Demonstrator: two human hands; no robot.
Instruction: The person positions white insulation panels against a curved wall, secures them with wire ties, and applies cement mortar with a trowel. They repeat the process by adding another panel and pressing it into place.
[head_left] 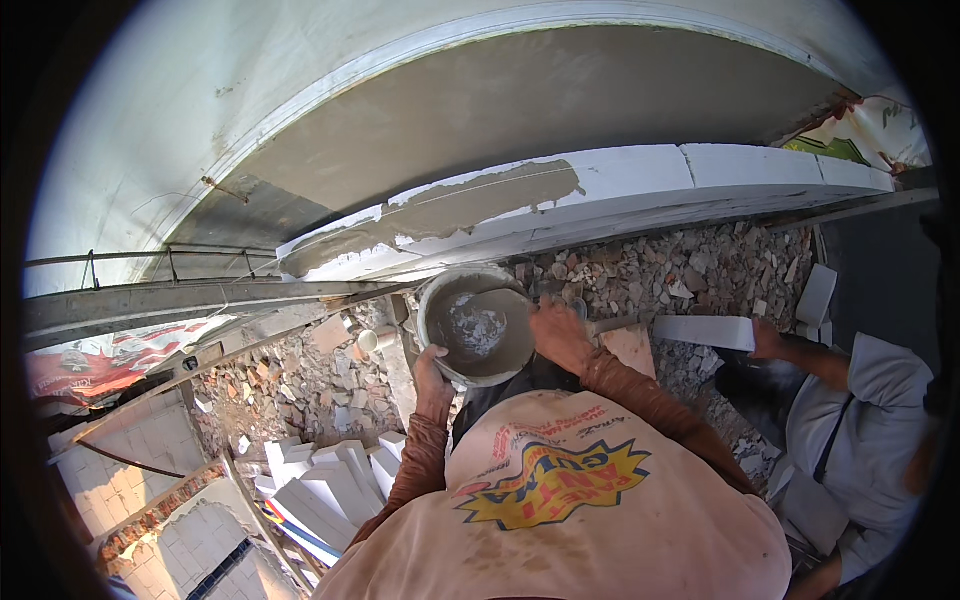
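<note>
A round grey bucket (426, 326) sits in front of my body, with wet grey mortar (478, 325) on its bottom and sides. My left hand (433, 373) grips its near-left rim. At the right rim my right hand (561, 336) is blurred, its fingers curled; whatever they hold is too smeared to name. Just beyond the bucket runs a low wall of white blocks (640, 178). Grey mortar (470, 205) is spread along the left part of its top.
Broken rubble (690, 265) covers the ground. White blocks (325, 490) are stacked at lower left. On the right a co-worker (850, 420) holds a white block (705, 331). A plastered grey wall (520, 100) rises behind the blocks; a concrete beam (150, 305) runs left.
</note>
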